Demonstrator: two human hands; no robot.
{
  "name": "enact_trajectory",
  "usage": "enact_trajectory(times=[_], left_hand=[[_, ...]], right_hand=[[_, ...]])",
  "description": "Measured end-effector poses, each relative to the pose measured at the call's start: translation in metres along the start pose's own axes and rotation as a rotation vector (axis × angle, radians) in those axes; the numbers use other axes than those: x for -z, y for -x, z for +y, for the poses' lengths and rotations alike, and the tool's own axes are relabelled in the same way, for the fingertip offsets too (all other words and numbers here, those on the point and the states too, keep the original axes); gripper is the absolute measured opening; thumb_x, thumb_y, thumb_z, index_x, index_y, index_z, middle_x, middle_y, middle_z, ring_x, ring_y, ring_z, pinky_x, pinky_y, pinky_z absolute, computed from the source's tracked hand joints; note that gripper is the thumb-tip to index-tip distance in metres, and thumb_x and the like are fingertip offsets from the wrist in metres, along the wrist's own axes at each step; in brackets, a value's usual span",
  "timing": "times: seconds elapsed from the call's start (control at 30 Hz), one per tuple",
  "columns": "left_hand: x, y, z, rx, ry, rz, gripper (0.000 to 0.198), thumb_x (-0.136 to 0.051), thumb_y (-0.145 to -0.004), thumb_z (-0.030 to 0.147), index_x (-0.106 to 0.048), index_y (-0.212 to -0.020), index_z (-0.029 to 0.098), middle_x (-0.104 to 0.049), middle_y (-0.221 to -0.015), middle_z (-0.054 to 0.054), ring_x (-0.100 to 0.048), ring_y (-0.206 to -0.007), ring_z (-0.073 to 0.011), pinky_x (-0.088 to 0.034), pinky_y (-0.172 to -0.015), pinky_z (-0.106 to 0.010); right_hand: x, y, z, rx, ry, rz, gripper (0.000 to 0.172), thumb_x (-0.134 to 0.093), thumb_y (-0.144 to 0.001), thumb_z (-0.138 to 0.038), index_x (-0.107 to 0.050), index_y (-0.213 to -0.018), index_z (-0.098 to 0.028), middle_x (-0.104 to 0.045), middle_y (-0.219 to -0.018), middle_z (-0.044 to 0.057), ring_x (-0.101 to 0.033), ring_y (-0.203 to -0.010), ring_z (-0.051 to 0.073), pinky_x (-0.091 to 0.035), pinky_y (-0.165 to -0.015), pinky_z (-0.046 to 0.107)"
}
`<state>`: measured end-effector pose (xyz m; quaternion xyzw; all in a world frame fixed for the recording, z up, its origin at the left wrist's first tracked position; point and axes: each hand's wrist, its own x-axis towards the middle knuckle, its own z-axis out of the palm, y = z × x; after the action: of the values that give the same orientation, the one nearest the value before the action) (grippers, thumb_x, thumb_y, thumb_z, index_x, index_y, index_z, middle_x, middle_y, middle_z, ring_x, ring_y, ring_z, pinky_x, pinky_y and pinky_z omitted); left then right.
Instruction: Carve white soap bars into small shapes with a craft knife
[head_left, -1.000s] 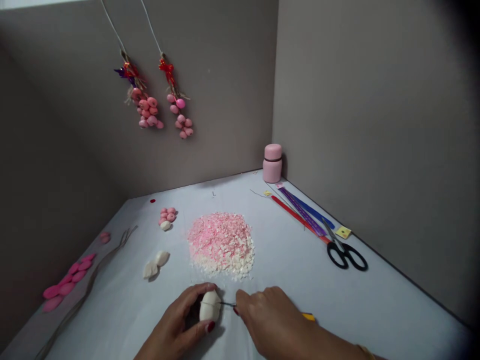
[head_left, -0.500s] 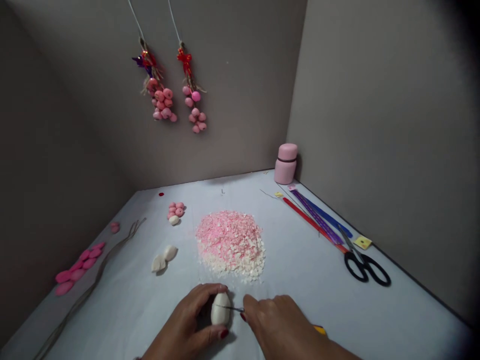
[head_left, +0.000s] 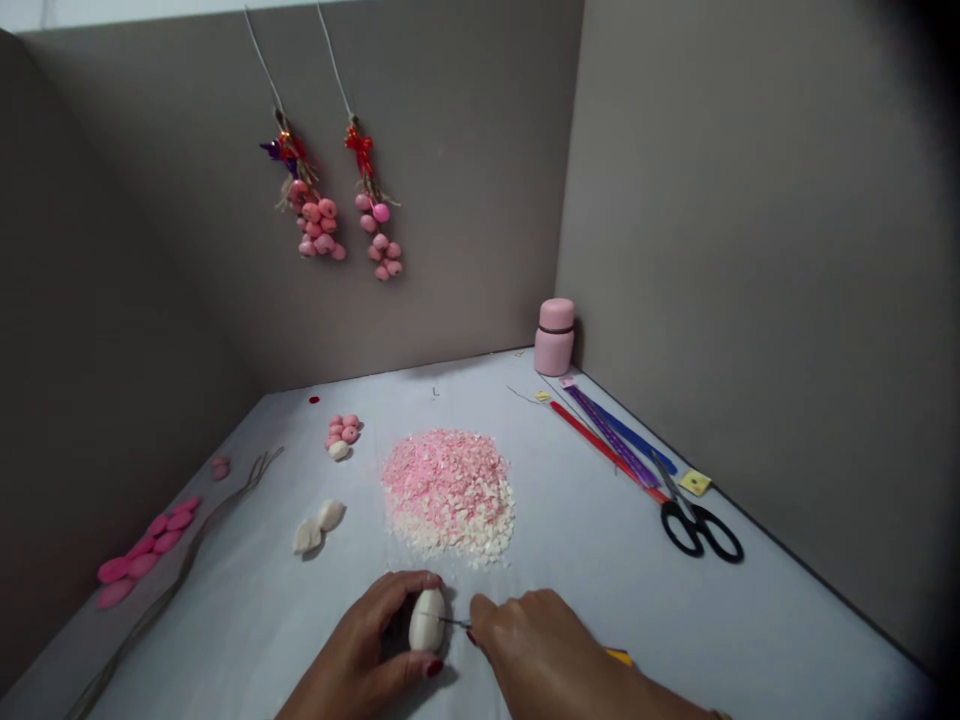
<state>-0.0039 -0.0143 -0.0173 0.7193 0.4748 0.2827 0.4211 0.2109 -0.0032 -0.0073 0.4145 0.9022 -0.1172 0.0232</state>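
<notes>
My left hand (head_left: 382, 640) grips a white egg-shaped piece (head_left: 427, 622) on the table, fingertips at its far end and thumb at its near end. My right hand (head_left: 536, 640) is closed around a knife (head_left: 454, 622); its thin metal blade points left and meets the white piece's surface. Most of the handle is hidden in my fist. A yellow-orange end (head_left: 619, 656) shows beyond my right hand; I cannot tell whether it belongs to the knife. Just past my hands lies a heap of pink and white shavings (head_left: 450, 490).
Left are white lumps (head_left: 319, 528), small pink balls (head_left: 343, 430), bright pink pieces (head_left: 146, 550) and brown cord (head_left: 180, 575). Right are black-handled scissors (head_left: 701, 525), ribbon strips (head_left: 611, 430) and a pink flask (head_left: 555, 337). Two strung pink clusters (head_left: 319, 225) hang on the back wall.
The camera view has tilted up and turned slightly right, so things sit a little further left. My hands keep nearly the same hold, with the blade still at the white piece.
</notes>
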Motion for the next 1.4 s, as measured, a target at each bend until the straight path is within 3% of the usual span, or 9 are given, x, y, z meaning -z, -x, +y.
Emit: enact_trajectory(times=[0.43, 0.63, 0.87, 1.1, 1.4], left_hand=[[0.001, -0.001, 0.001, 0.033, -0.012, 0.01, 0.045, -0.072, -0.074, 0.036, -0.062, -0.116, 0.025, -0.068, -0.119, -0.011, -0.06, -0.11, -0.033, -0.045, -0.096, -0.044], [0.0, -0.001, 0.005, 0.051, -0.016, 0.018, 0.044, -0.072, -0.074, 0.038, -0.063, -0.115, 0.025, -0.069, -0.119, -0.01, -0.06, -0.111, -0.0323, -0.045, -0.097, -0.043], [-0.001, 0.002, 0.003, 0.042, -0.03, 0.03, 0.043, -0.072, -0.074, 0.038, -0.063, -0.116, 0.027, -0.069, -0.119, -0.008, -0.06, -0.112, -0.0317, -0.046, -0.098, -0.041], [-0.001, 0.0, 0.003, 0.045, -0.036, 0.03, 0.044, -0.072, -0.074, 0.038, -0.063, -0.116, 0.028, -0.069, -0.12, -0.008, -0.06, -0.113, -0.0314, -0.046, -0.098, -0.042], [0.0, -0.001, -0.009, -0.008, -0.066, 0.041, 0.044, -0.072, -0.073, 0.04, -0.065, -0.115, 0.03, -0.071, -0.117, -0.009, -0.062, -0.109, -0.0337, -0.049, -0.095, -0.044]], right_hand=[[0.004, 0.0, -0.003, 0.018, 0.011, 0.004, 0.034, -0.061, -0.06, -0.007, -0.064, -0.093, -0.015, -0.073, -0.077, 0.008, -0.071, -0.065, 0.029, -0.051, -0.052, 0.033], [0.004, 0.001, -0.004, 0.025, 0.016, 0.035, 0.031, -0.06, -0.064, -0.006, -0.065, -0.093, -0.015, -0.073, -0.077, 0.008, -0.071, -0.066, 0.029, -0.052, -0.054, 0.033], [0.02, 0.004, -0.012, 0.03, 0.052, -0.047, 0.029, -0.058, -0.069, -0.002, -0.066, -0.094, -0.013, -0.073, -0.078, 0.01, -0.071, -0.07, 0.027, -0.05, -0.055, 0.031], [0.017, -0.002, -0.017, 0.031, 0.104, -0.079, 0.022, -0.064, -0.066, -0.005, -0.066, -0.086, -0.015, -0.072, -0.075, 0.01, -0.071, -0.064, 0.027, -0.051, -0.053, 0.031], [0.022, 0.0, -0.019, 0.04, 0.105, -0.109, 0.024, -0.061, -0.069, -0.004, -0.068, -0.091, -0.012, -0.073, -0.083, 0.011, -0.072, -0.069, 0.027, -0.054, -0.053, 0.033]])
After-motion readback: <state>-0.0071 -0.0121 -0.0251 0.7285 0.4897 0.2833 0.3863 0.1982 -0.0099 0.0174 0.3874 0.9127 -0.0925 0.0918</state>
